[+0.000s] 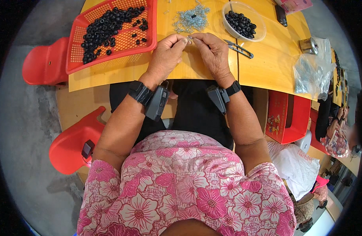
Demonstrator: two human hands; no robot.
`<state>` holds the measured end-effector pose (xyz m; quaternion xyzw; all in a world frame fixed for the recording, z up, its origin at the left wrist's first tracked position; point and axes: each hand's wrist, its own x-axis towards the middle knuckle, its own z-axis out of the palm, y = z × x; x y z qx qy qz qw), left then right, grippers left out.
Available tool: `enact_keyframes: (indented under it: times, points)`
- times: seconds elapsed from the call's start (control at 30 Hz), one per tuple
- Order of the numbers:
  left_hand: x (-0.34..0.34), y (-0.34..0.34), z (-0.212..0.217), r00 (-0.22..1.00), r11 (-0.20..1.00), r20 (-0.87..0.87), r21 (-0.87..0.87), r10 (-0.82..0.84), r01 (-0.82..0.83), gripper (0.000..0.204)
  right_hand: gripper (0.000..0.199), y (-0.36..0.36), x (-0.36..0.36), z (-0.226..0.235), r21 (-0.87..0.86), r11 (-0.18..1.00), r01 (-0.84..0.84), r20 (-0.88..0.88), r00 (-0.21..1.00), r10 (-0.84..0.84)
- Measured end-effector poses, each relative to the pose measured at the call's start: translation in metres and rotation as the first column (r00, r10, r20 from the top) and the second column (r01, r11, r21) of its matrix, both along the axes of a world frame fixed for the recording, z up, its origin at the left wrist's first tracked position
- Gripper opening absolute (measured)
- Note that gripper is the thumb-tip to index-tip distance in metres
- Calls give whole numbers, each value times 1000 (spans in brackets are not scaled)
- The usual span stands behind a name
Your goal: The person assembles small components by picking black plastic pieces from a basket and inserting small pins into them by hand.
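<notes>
Over the near part of the yellow table, my left hand (166, 55) and my right hand (213, 52) meet with their fingertips pinched. Between them is a small pale, shiny piece (190, 38), too small to name; both hands seem to grip it. Just beyond lies a loose pile of small translucent pale-blue pieces (187, 23), with one black part (194, 16) on it. Left of my hands, a red plastic basket (151, 35) holds many black ring-like parts (106, 27). A clear round tub (261, 36) of black round parts (240, 24) stands at the right.
Thread snips (240, 49) lie beside my right hand. Farther right are a dark phone (281, 15), a metal can (308, 46) and a clear plastic bag (312, 72). Red chairs (76, 143) stand at the left, and a red box (287, 118) is below the table. Another person (336, 137) sits at far right.
</notes>
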<state>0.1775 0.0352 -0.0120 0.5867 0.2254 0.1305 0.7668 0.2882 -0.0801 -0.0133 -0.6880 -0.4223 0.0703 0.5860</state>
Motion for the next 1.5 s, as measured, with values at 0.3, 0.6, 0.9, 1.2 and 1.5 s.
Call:
enact_keyframes:
  times: [0.3,0.6,0.9,1.2,1.5]
  points:
    - [1,-2,3,1000,1000,-1,19,-3,3,20,11,-1,1,-1,-21,1000,0,7,1000,0]
    - [0,0,-2,1000,1000,4,13,-16,16,20,15,-3,-1,6,-91,993,70,-50,996,-74]
    - [2,-3,1,1000,1000,17,-11,24,-23,17,17,-3,-1,4,-44,998,-35,-59,998,32]
    - [1,-2,2,999,1000,36,-11,17,-16,16,17,-1,1,1,-39,998,-42,-45,998,40]
    - [0,-1,2,1000,1000,17,-18,13,-13,16,15,1,1,-2,-46,998,-31,-22,999,30]
